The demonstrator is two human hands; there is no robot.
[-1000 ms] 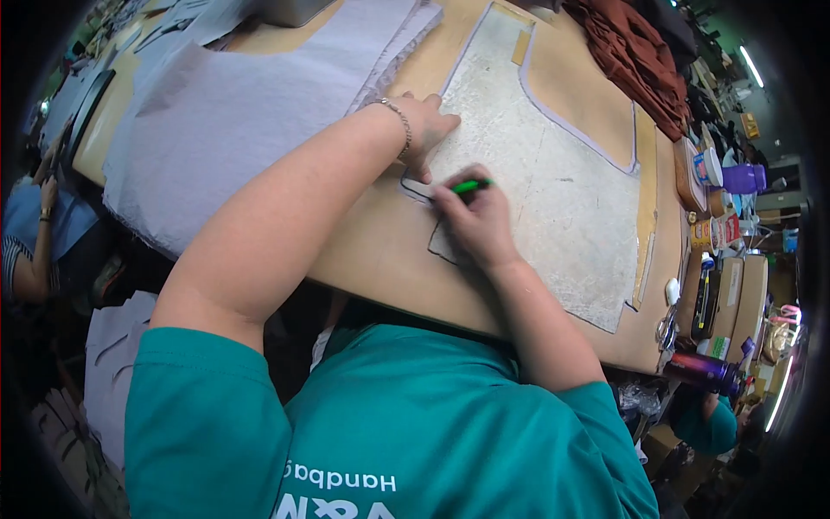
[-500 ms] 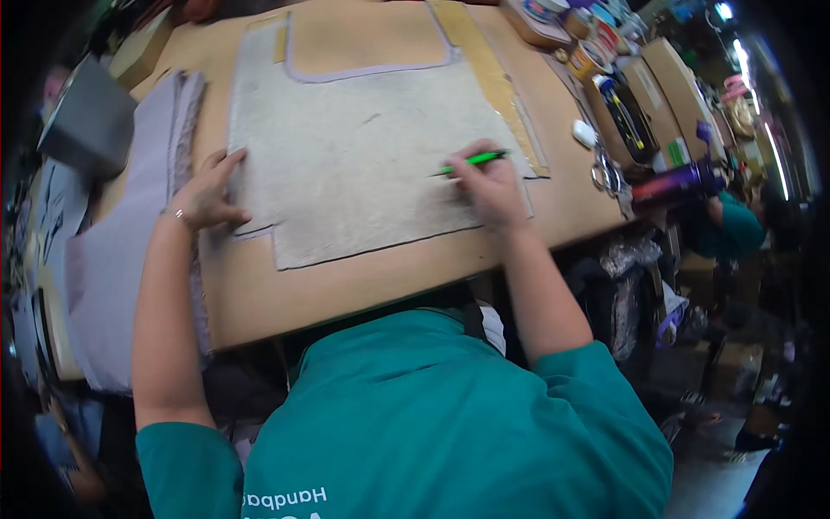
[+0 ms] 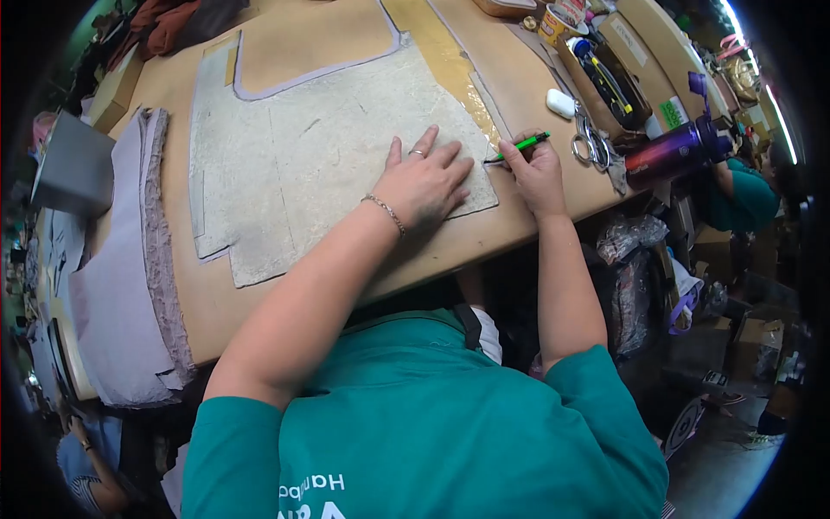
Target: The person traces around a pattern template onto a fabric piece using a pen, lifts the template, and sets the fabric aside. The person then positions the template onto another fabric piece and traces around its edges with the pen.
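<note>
A large pale pattern piece [image 3: 320, 173] with a U-shaped cutout and yellow tape along its edges lies on the tan table. Lavender material shows in a thin rim around parts of it. My left hand [image 3: 425, 182] rests flat on the pattern piece near its right side, fingers spread. In my right hand [image 3: 538, 176] is a green pen [image 3: 523, 147], gripped between thumb and fingers. The pen's tip points left and meets the right edge of the pattern piece.
Stacked lavender sheets [image 3: 130, 285] hang over the table's left front edge, near a grey metal block [image 3: 76, 164]. To the right are scissors [image 3: 591, 147], a white case [image 3: 560, 104], a purple bottle [image 3: 670, 160] and an open pen box [image 3: 605, 86]. Other people show at both sides.
My left hand has moved from the pattern piece's left edge to its right part. My right hand has shifted right with the pen, to the right edge. The pattern piece appears further left in view.
</note>
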